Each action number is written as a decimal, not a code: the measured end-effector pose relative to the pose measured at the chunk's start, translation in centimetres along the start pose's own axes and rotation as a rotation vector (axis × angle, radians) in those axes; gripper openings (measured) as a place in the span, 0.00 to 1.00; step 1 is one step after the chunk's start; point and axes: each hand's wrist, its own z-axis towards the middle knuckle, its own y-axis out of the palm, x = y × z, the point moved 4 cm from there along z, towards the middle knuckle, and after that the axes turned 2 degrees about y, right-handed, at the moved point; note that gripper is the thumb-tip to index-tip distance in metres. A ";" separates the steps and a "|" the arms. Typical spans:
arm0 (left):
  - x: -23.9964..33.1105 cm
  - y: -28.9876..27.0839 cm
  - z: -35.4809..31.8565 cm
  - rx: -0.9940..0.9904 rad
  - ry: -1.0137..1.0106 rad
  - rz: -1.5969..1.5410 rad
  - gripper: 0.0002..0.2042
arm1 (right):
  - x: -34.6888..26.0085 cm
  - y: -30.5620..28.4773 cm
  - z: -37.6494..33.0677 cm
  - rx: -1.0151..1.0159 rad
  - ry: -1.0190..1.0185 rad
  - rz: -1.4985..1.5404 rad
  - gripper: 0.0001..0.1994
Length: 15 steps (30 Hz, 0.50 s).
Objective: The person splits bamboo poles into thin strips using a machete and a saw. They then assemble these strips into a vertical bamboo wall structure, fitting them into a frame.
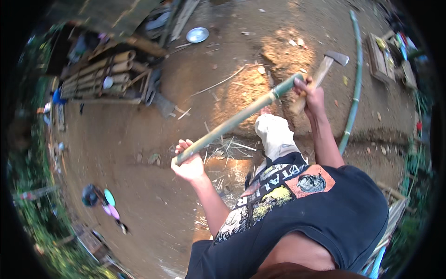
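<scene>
A length of green bamboo point(237, 120) runs slantwise in front of me, its near left end low and its far right end higher up. My left hand point(189, 166) is closed round the lower left end. At the other end, my right hand point(310, 93) grips the wooden handle of an axe while its thumb and fingers also press against the bamboo's tip. The axe point(320, 73) points up and to the right, its dark metal head point(338, 57) beyond the hand. The axe blade stands apart from the bamboo.
A long green bamboo pole point(357, 83) lies on the dirt at the right. Stacked bamboo point(100, 74) rests in a wooden frame at the left, with a metal basin point(197, 35) beyond. Wooden boards point(381, 58) stand far right. Coloured dishes point(109, 197) lie at the lower left.
</scene>
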 end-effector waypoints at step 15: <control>-16.1 21.9 18.9 -0.215 -0.398 0.087 0.20 | -19.1 12.0 18.8 0.139 -0.305 0.188 0.22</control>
